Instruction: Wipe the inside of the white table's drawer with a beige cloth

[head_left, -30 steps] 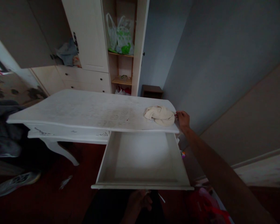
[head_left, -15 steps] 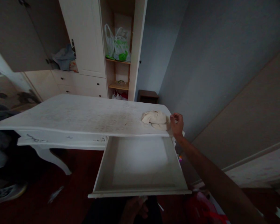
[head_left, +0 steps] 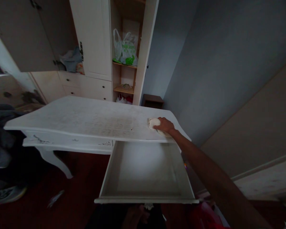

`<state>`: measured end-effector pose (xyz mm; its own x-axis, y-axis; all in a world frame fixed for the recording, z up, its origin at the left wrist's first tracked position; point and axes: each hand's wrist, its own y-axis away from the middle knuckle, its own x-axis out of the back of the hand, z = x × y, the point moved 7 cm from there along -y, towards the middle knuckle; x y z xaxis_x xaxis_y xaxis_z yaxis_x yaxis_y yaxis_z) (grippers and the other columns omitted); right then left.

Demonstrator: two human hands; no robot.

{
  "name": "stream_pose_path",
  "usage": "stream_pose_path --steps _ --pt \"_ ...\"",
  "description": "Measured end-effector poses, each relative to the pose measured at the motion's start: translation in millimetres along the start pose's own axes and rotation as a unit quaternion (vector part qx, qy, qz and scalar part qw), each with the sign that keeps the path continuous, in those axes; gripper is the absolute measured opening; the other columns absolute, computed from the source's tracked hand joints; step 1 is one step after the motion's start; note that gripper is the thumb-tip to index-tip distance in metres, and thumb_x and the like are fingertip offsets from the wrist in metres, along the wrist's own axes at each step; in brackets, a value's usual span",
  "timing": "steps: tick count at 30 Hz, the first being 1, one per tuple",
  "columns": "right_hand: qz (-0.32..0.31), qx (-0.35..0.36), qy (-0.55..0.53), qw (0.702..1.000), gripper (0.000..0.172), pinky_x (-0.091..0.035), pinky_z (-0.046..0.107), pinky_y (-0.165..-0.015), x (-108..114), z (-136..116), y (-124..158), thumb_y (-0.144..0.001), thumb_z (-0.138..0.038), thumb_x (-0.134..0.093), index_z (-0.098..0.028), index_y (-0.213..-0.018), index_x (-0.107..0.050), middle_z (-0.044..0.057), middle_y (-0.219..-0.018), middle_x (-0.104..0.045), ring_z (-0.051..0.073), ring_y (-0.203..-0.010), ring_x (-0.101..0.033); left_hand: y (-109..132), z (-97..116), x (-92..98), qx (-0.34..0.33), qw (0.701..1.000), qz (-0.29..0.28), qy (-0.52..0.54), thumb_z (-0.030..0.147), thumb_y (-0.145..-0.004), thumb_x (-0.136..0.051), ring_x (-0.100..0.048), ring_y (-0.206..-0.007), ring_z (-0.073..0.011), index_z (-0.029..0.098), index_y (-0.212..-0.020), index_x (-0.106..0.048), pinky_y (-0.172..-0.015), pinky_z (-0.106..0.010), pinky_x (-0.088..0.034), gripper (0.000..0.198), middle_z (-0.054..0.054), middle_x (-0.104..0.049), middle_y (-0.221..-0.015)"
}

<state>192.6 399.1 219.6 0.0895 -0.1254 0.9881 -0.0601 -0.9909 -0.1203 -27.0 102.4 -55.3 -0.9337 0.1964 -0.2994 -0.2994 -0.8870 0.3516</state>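
Observation:
My right hand [head_left: 165, 125] is closed over a bunched cream cloth [head_left: 154, 123] on the right end of the white desk [head_left: 102, 109]. Part of the cloth is hidden under the fingers and wrist. Just below the desktop, an empty drawer [head_left: 143, 171] is pulled far out toward me. In the dark beneath the drawer front is my left hand [head_left: 138, 215], its fingers dimly visible and apart, close to the drawer's pale ornate knob [head_left: 148, 206] but not around it. Dark smudges mark the middle of the desktop.
Behind the desk stands a white wardrobe [head_left: 92, 41] with open doors and plastic bags [head_left: 128, 51] on a shelf. A small brown cabinet [head_left: 153, 101] is by the grey wall. A red bag [head_left: 205, 216] lies at lower right, a shoe [head_left: 8, 195] at lower left.
My right hand has moved left from beside the cloth onto it and taken hold of it. My left hand has dropped slightly away from the drawer knob. The view has shifted slightly.

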Motion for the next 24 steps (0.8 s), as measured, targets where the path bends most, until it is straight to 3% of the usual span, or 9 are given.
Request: stream_pose_path --steps 3,6,9,13,17,21,24 --pt "0.054 0.034 0.007 0.998 0.047 -0.049 0.032 -0.08 9 -13 26 -0.075 -0.049 -0.068 -0.023 -0.114 -0.063 0.008 -0.114 -0.067 0.025 -0.095 -0.065 -8 -2 -7.6 -0.001 0.998 -0.049 0.042 0.079 -0.068 -0.059 -0.062 -0.062 -0.0205 0.014 -0.068 -0.075 -0.071 -0.034 -0.05 0.067 -0.011 -0.068 -0.067" --pt "0.081 0.1 -0.025 0.991 0.047 -0.048 0.034 -0.088 11 -28 68 -0.076 -0.039 -0.068 -0.023 -0.12 -0.062 0.008 -0.118 -0.066 0.026 -0.103 -0.063 -17 -6 -10.9 0.001 0.994 -0.091 0.055 0.083 -0.067 -0.057 -0.063 -0.058 -0.0208 0.012 -0.068 -0.074 -0.063 -0.034 -0.049 0.072 -0.012 -0.067 -0.062" --pt "0.066 0.164 -0.073 0.982 0.053 -0.046 0.036 -0.098 5 -40 118 -0.074 -0.033 -0.068 -0.025 -0.126 -0.059 0.008 -0.127 -0.062 0.027 -0.116 -0.058 -23 -11 -7.7 0.007 0.993 -0.093 0.075 0.082 -0.062 -0.063 -0.064 -0.056 -0.021 0.012 -0.072 -0.073 -0.059 -0.033 -0.049 0.071 -0.012 -0.068 -0.064" --pt "0.001 0.223 -0.108 0.969 0.056 -0.045 0.037 -0.103 -19 -49 176 -0.071 -0.028 -0.07 -0.026 -0.126 -0.059 0.007 -0.128 -0.062 0.026 -0.118 -0.058 -23 -12 -6.4 0.02 0.99 -0.098 0.1 0.078 -0.059 -0.07 -0.065 -0.057 -0.02 0.011 -0.076 -0.072 -0.059 -0.033 -0.05 0.069 -0.012 -0.07 -0.074" --pt "-0.019 0.163 -0.093 0.982 0.048 -0.048 0.038 -0.098 -46 -29 199 -0.076 -0.03 -0.067 -0.024 -0.123 -0.059 0.009 -0.121 -0.064 0.026 -0.112 -0.061 -13 -3 -12.6 0.036 0.982 -0.149 0.112 0.069 -0.06 -0.077 -0.067 -0.061 -0.0197 0.011 -0.084 -0.073 -0.062 -0.032 -0.051 0.063 -0.012 -0.071 -0.08" --pt "0.029 0.023 -0.073 0.997 0.047 -0.049 0.043 -0.094 -56 8 191 -0.084 -0.043 -0.061 -0.019 -0.124 -0.057 0.015 -0.122 -0.063 0.031 -0.11 -0.062 -3 8 -19.0 0.051 0.972 -0.179 0.145 0.06 -0.065 -0.079 -0.068 -0.065 -0.0188 0.011 -0.091 -0.072 -0.065 -0.032 -0.052 0.055 -0.011 -0.072 -0.087" --pt "0.049 -0.044 -0.052 0.997 0.051 -0.05 0.042 -0.09 -59 22 178 -0.086 -0.048 -0.058 -0.017 -0.125 -0.056 0.017 -0.122 -0.062 0.033 -0.109 -0.062 -2 12 -28.3 0.056 0.965 -0.195 0.166 0.062 -0.068 -0.076 -0.069 -0.066 -0.0196 0.01 -0.096 -0.07 -0.066 -0.033 -0.054 0.059 -0.013 -0.072 -0.092"
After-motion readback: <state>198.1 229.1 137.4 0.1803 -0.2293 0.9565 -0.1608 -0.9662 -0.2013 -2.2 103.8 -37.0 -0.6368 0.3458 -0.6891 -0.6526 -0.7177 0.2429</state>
